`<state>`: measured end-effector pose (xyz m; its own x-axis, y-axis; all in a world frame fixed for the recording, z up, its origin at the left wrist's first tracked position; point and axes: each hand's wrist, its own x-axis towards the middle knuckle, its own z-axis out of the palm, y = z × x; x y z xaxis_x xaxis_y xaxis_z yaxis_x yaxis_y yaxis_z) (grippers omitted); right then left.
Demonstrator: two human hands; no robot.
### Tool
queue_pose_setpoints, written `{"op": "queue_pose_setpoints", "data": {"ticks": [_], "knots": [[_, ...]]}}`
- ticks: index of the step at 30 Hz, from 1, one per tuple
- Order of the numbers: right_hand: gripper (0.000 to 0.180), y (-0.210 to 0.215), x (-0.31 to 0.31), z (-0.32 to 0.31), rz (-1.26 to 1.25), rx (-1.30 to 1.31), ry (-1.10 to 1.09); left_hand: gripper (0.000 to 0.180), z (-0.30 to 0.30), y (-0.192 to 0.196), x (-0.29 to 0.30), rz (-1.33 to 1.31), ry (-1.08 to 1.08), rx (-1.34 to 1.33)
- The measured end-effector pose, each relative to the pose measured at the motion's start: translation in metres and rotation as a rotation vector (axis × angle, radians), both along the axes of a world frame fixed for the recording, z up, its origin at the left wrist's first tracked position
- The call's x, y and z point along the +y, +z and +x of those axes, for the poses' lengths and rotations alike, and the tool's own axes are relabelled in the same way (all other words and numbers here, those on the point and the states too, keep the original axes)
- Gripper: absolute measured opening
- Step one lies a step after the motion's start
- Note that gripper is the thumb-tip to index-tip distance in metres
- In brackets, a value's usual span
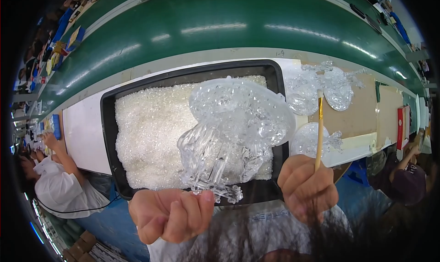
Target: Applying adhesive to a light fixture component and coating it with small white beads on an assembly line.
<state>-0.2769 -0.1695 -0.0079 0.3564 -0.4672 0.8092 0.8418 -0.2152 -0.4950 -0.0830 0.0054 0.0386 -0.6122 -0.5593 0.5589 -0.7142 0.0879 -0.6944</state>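
My left hand [172, 214] is closed on the narrow lower end of a clear, moulded see-through ornament [238, 108]. Its broad rounded disc rises over a black tray [108, 138] filled with glittering clear granules [149, 136]. What the ornament depicts I cannot make out. My right hand [308, 188] grips a slim paintbrush [319, 138] with a wooden handle and a gold-coloured ferrule. The brush stands upright, bristles up, to the right of the ornament and apart from it.
Similar clear ornaments [338, 88] lie on the table to the right of the tray. Beyond the table's far edge runs a green belt [211, 30]. A person in a white shirt [62, 188] sits at left, another in dark clothes [403, 181] at right, near a red box [403, 124].
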Motion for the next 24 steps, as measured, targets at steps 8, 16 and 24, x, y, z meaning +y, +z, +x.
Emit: {"op": "queue_pose_setpoints", "data": {"ticks": [8, 16, 24], "knots": [[0.024, 0.003, -0.005, -0.001, -0.075, -0.076, 0.056, 0.014, -0.005, -0.010, -0.007, -0.058, 0.048, -0.067], [0.027, -0.003, 0.000, 0.012, -0.136, -0.225, -0.120, 0.013, 0.002, -0.009, -0.001, -0.057, -0.051, -0.079], [0.027, 0.003, -0.004, 0.008, -0.068, -0.288, -0.086, 0.014, 0.001, -0.009, -0.009, -0.103, -0.072, 0.050]]}}
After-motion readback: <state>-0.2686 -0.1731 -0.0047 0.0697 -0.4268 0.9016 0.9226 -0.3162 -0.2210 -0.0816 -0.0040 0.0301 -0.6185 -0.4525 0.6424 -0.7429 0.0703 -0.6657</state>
